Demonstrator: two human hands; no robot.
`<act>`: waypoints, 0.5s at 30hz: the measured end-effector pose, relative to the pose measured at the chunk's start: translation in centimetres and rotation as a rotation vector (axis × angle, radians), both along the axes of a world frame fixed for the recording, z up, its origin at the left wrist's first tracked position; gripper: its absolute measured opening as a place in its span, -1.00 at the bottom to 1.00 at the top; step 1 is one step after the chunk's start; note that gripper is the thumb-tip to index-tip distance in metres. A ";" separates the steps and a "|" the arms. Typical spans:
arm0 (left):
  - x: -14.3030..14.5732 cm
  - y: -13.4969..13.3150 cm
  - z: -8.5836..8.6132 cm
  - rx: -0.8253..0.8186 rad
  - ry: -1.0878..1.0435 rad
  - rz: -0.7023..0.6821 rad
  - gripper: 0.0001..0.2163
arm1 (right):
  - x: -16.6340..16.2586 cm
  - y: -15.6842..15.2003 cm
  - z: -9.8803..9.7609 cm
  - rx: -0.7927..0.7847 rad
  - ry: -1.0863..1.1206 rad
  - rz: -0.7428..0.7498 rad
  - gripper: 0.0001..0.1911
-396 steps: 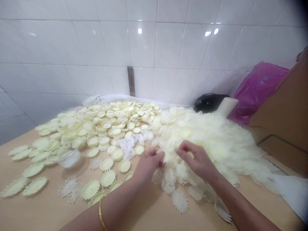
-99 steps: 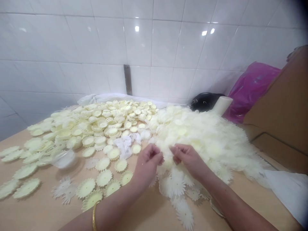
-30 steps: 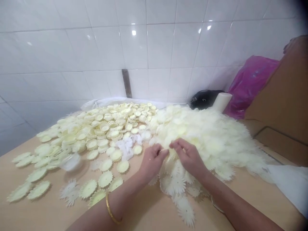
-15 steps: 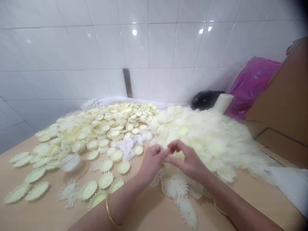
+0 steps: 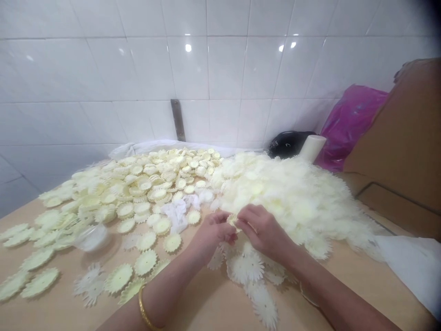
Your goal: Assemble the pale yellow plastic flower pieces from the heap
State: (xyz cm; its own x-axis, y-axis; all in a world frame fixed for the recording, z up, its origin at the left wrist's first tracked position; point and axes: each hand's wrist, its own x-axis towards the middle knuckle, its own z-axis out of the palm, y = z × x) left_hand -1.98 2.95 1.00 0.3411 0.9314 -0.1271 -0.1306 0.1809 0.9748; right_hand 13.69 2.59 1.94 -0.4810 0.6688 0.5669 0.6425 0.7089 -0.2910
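My left hand and my right hand meet at the near edge of a big heap of pale cream fringed discs. Both hands pinch one small cream disc between their fingertips. A gold bangle sits on my left wrist. Loose white fringed discs lie on the table just below my hands.
To the left, several yellowish toothed discs are spread over the wooden table, with a small clear container and a white cloth scrap. At the back right stand a black object, a white cylinder, a magenta bag and cardboard.
My hands dropped slightly toward the table and stay pinched together on the small disc. The view shifted a little to the right.
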 end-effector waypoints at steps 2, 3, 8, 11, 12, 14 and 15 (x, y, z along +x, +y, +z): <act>0.0 0.0 -0.1 0.009 0.040 0.028 -0.80 | 0.0 0.1 -0.3 0.096 -0.096 0.020 -0.84; 0.0 0.0 -0.1 0.017 0.054 0.032 -0.79 | -0.1 0.1 -0.4 0.128 -0.118 0.020 -0.83; 0.4 -0.6 0.2 0.085 0.089 0.016 -0.79 | -0.5 -0.1 -0.4 -0.034 0.139 0.073 -0.85; 0.8 -0.9 0.3 0.097 0.105 0.006 -0.84 | -0.7 -0.2 -0.2 -0.209 0.325 0.104 -0.84; 0.9 -1.0 0.4 0.102 0.121 0.008 -0.88 | -0.7 -0.2 -0.1 -0.242 0.365 0.101 -0.83; 1.0 -1.0 0.5 0.123 0.169 0.016 -0.93 | -0.7 -0.1 0.0 -0.286 0.432 0.071 -0.82; 1.0 -1.1 0.6 0.134 0.188 0.020 -0.94 | -0.7 -0.1 0.0 -0.305 0.465 0.052 -0.82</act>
State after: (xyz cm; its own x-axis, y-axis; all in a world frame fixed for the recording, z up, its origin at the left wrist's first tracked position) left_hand -0.99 1.90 1.64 0.3046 0.9505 -0.0613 0.0537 0.0471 0.9974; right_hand 13.00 2.53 1.98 -0.2632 0.8176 0.5121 0.3637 0.5757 -0.7323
